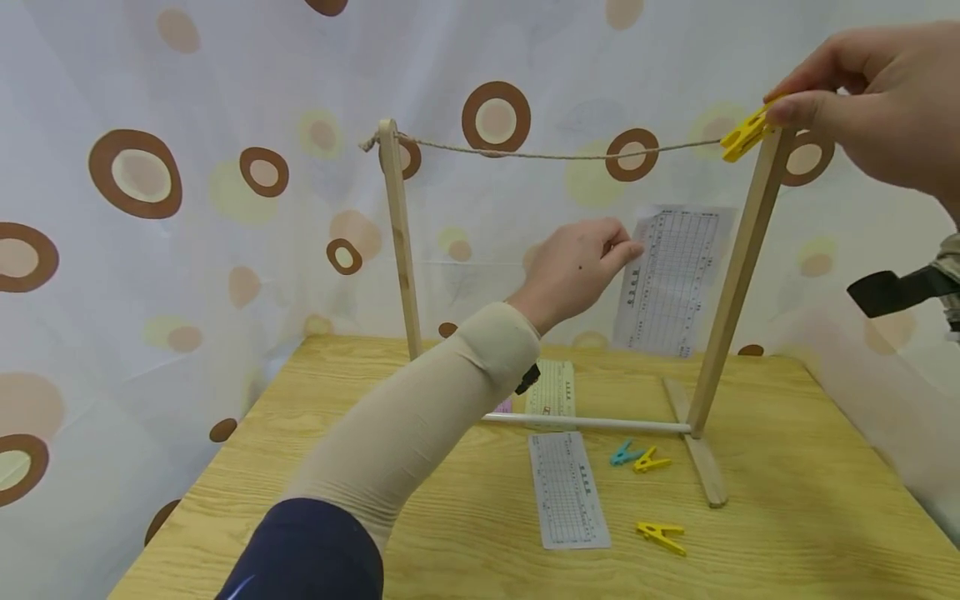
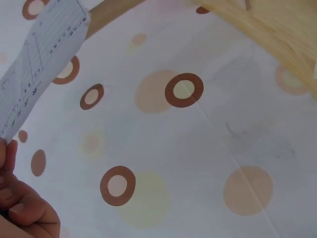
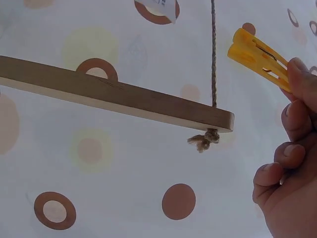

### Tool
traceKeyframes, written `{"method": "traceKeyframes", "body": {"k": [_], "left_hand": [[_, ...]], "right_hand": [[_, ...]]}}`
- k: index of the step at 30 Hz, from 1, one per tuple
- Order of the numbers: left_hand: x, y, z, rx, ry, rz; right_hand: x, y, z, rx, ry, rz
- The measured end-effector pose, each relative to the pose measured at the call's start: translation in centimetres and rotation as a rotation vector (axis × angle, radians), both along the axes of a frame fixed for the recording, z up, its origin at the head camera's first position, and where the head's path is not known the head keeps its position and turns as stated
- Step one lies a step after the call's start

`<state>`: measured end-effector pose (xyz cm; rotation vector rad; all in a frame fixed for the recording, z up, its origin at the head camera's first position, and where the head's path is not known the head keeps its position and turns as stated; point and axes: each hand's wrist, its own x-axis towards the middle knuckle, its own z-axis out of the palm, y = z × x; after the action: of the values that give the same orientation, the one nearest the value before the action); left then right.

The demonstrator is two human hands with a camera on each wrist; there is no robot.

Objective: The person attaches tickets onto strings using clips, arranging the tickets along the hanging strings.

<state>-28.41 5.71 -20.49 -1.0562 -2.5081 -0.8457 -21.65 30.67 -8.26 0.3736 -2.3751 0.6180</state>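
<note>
My left hand [image 1: 573,271] pinches the edge of a printed white paper slip [image 1: 678,283], which hangs below the string [image 1: 525,155] near the right post. In the left wrist view the slip [image 2: 42,54] rises from curled fingers at the left edge. Up at the right, my right hand [image 1: 892,108] pinches a yellow clothespin [image 1: 742,137] by its handle ends between thumb and finger. The right wrist view shows this clothespin [image 3: 260,57] apart from the string [image 3: 214,54], beside the knotted end of the post.
The string spans two wooden posts [image 1: 742,292] joined by a white rod [image 1: 607,424] low down. On the table [image 1: 465,533] lie a white slip [image 1: 570,492], a greenish slip [image 1: 555,387], a blue clothespin [image 1: 626,454] and two yellow ones. My left forearm hides part of the frame.
</note>
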Motion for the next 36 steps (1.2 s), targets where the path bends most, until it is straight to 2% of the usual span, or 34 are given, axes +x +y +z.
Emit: {"method": "traceKeyframes", "body": {"k": [3, 10, 16, 20, 25, 30, 33, 36], "left_hand": [[-0.4, 0.6, 0.7, 0.014, 0.008, 0.014], [-1.1, 1.8, 2.3, 0.012, -0.002, 0.042], [-1.1, 2.5, 2.7, 0.003, -0.011, 0.044], [-1.1, 2.6, 2.9, 0.022, -0.004, 0.038], [-0.9, 2.8, 3.2, 0.022, -0.013, 0.032], [-0.8, 3.2, 3.4, 0.016, -0.033, 0.032], [-1.0, 3.2, 3.4, 0.010, -0.038, 0.031], [-1.1, 3.1, 3.3, 0.012, -0.052, 0.026]], "right_hand": [[-0.6, -0.3, 0.7, 0.051, -0.043, -0.043], [-2.2, -0.1, 1.8, 0.082, -0.141, -0.048], [-2.5, -0.4, 1.9, 0.118, -0.212, -0.063], [-2.3, -1.0, 1.7, 0.200, -0.223, -0.074], [-2.4, -0.8, 1.6, 0.331, -0.205, -0.112], [-2.5, -0.3, 1.5, 0.480, -0.148, -0.143], [-2.2, -0.4, 1.2, 0.525, -0.111, -0.144], [-1.5, -0.7, 0.9, 0.521, -0.058, -0.140]]}}
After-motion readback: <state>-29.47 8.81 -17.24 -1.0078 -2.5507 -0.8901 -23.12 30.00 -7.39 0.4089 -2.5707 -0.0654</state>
